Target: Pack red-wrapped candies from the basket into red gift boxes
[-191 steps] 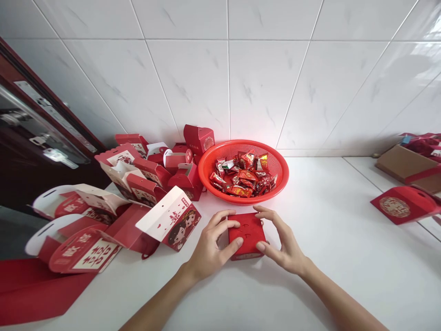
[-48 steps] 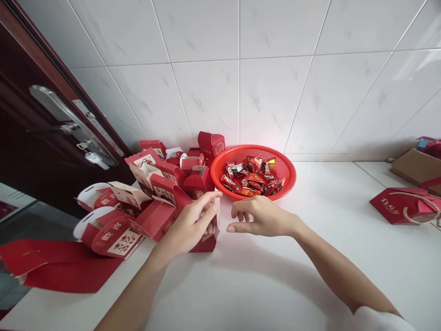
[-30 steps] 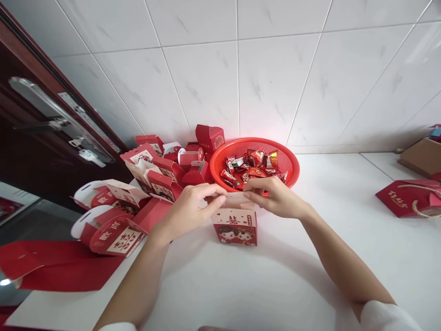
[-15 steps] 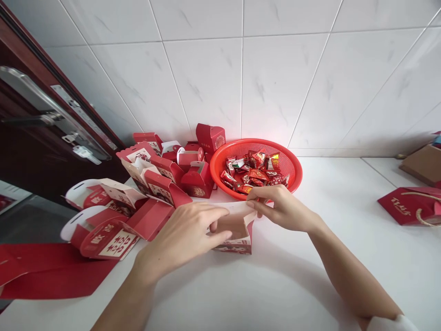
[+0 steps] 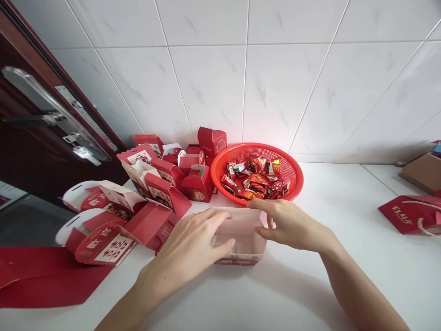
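Note:
A small red-and-white paper gift box (image 5: 244, 259) with its top open stands on the white counter in front of me. Its pale inside is visible, and I see no candy in it. My left hand (image 5: 193, 243) holds the box's left side, index finger and thumb parted over the rim. At the right rim, my right hand (image 5: 285, 223) grips the wall, its index finger reaching the back corner and its thumb at the front. Just behind the box, a red plastic basket (image 5: 296, 177) holds several wrapped candies (image 5: 257, 177).
Several red gift boxes (image 5: 155, 225) crowd the left side, some with raised flaps. A flat red piece (image 5: 44, 280) lies at the front left. On the right are a red box with a rope handle (image 5: 401, 214) and a brown carton (image 5: 422, 172). A tiled wall (image 5: 285, 92) rises behind.
The box has shifted slightly right and its mouth appears wider. My right hand has moved a little right and nearer, from the back flap to the right wall. The view has tilted slightly.

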{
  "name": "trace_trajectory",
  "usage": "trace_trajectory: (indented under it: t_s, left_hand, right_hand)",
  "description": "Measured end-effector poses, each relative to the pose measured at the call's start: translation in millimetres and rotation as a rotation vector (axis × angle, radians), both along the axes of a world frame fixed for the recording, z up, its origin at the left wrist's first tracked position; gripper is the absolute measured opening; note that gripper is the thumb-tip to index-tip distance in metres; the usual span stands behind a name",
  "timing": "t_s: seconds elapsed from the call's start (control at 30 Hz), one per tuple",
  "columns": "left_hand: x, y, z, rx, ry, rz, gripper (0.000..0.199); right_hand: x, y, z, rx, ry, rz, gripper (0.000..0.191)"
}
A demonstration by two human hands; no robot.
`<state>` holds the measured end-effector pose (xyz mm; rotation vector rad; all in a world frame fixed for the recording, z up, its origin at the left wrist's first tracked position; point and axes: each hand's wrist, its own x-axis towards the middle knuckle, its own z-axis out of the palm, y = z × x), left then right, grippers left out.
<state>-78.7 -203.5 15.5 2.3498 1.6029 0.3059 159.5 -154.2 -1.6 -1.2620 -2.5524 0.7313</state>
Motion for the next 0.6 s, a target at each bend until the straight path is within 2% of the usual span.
trace_trajectory:
  t_s: [0.1,0.2,0.33,0.47,0.6]
  left_hand:
    - [-1.7,3.1,-1.8,0.009,-0.023,-0.003,0.025]
    - [0.1,4.7,-7.3,0.047,-0.076,-0.049,0.029]
    - [5.1,5.2,-15.5,0.073,-0.118,-0.099,0.025]
    - [8.4,5.0,-20.4,0.099,-0.151,-0.113,0.024]
    - [7.8,4.7,-20.9,0.155,-0.191,-0.158,0.026]
  right_hand:
    - [9.7,3.8,1.2,0.004,-0.005,-0.023,0.022]
    - [13.8,5.2,2.5,-0.015,0.027,-0.021,0.013]
    - [22.2,14.4,6.1,-0.025,0.169,-0.030,0.024]
    - [40.1,42.1,1.6,-0.010,0.375,-0.108,0.028]
    - [55.8,74.5,-17.9,0.066,0.441,-0.254,0.023]
